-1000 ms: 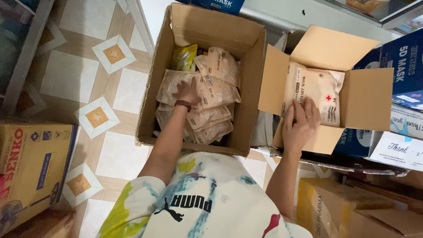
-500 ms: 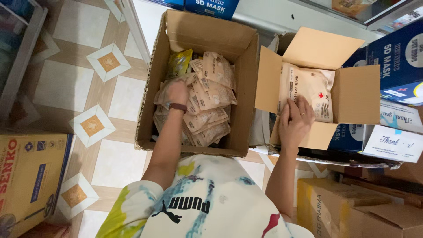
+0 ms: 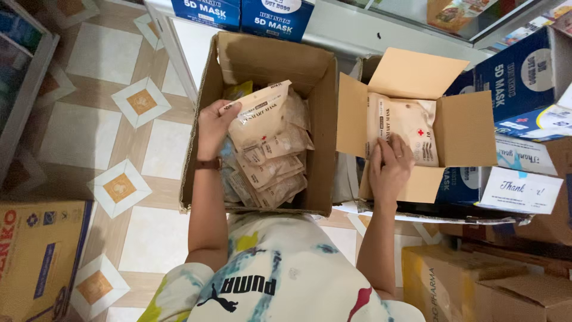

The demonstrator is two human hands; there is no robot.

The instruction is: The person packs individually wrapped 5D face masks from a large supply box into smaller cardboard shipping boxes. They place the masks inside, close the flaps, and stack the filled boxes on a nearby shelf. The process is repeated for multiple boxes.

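Observation:
My left hand [image 3: 213, 126] grips a beige mask packet [image 3: 259, 113] and holds it above the pile inside the large open cardboard box [image 3: 262, 56] on the floor. Several more beige packets [image 3: 271, 173] lie heaped in that box. My right hand [image 3: 390, 164] rests flat on the lower edge of another beige packet [image 3: 411, 122] with a small red cross, which lies in a smaller open cardboard box [image 3: 465, 128] to the right.
Blue mask cartons [image 3: 265, 15] stand behind the large box, and more of them [image 3: 518, 74] are stacked at the right. Brown cartons [image 3: 476, 286] sit at the lower right, a yellow carton [image 3: 36, 256] at the lower left. Tiled floor [image 3: 101, 131] lies to the left.
My left hand has closed on a packet and lifted it from the pile toward the box's left side. My right hand stays pressed on the packet in the small box.

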